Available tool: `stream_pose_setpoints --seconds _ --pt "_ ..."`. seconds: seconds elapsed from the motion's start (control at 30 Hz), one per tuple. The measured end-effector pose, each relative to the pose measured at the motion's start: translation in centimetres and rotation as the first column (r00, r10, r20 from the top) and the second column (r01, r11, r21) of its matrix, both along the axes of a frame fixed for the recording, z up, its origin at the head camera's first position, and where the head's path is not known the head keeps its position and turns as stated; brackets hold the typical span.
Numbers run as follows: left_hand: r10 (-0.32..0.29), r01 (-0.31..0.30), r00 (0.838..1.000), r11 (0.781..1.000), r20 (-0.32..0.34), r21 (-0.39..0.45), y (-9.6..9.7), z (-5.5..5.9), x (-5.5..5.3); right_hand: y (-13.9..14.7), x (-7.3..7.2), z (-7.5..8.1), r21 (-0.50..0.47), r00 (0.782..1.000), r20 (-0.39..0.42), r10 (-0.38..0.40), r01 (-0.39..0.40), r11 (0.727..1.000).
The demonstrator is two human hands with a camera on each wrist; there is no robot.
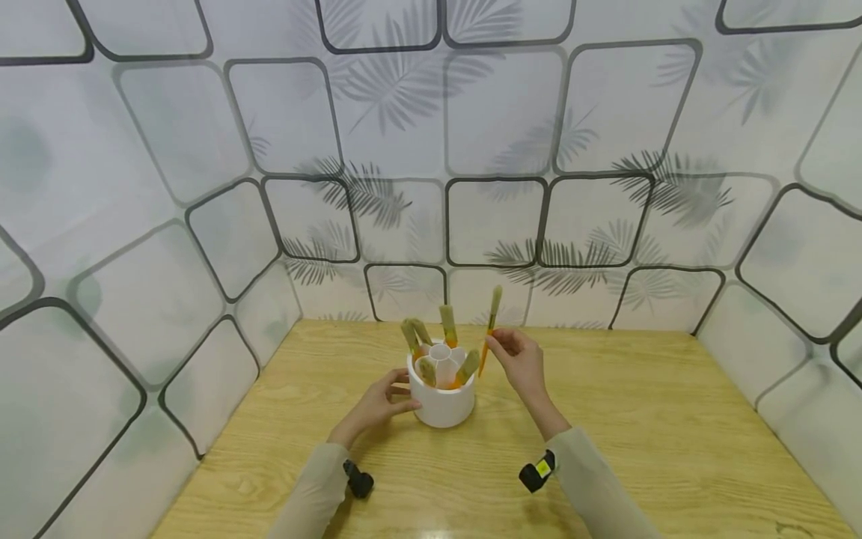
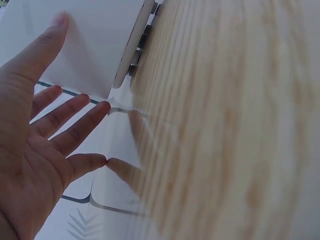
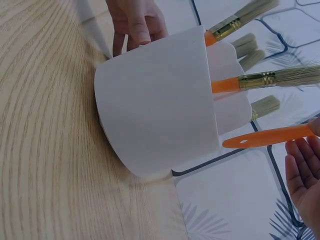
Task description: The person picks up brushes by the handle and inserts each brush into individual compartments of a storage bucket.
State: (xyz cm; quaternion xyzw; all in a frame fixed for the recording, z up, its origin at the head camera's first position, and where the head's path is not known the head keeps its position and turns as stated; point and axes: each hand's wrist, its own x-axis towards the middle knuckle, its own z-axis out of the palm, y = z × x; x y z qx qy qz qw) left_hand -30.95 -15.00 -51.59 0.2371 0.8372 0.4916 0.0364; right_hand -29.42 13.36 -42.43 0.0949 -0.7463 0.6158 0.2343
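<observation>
A round white holder (image 1: 441, 408) stands on the table with several paintbrushes in it, bristles up, such as one paintbrush (image 3: 227, 85) with an orange handle and gold ferrule. My left hand (image 1: 380, 404) is at its left side, thumb and fingers spread and fairly straight. The thumb (image 2: 52, 37) lies against the white wall in the left wrist view. At the holder's right, my right hand (image 1: 520, 361) pinches another paintbrush (image 1: 490, 329) between thumb and fingers. Its bristles point up, and its orange handle end (image 3: 237, 142) hangs just beside the holder's rim.
The holder has a scalloped, sectioned insert (image 1: 441, 353) inside. Under everything is a wood-grain table (image 1: 606, 419). Patterned white sheeting (image 1: 498, 142) rises behind and on both sides. Small black cameras (image 1: 536, 471) are worn on the wrists.
</observation>
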Motion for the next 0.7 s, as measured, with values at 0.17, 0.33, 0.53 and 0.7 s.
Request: stream_pose_setpoints --seconds 0.17,0.33,0.53,0.7 --pt "-0.001 0.001 1.000 1.000 0.011 -0.008 0.0 -0.1 0.0 -0.5 1.2 1.4 0.017 1.000 -0.010 0.017 -0.017 1.000" --pt "0.008 -0.008 1.000 1.000 0.013 -0.010 0.0 -0.2 -0.1 -0.8 1.3 1.7 0.010 0.999 -0.010 0.033 -0.033 0.999" --pt "0.003 -0.003 1.000 1.000 0.004 0.008 0.0 -0.2 -0.1 -1.0 1.3 1.7 0.016 0.999 -0.011 0.047 -0.047 0.999" --pt "-0.002 0.002 1.000 1.000 0.001 0.029 0.0 -0.1 0.0 -1.2 1.4 1.7 0.020 0.999 0.008 0.052 -0.052 0.998"
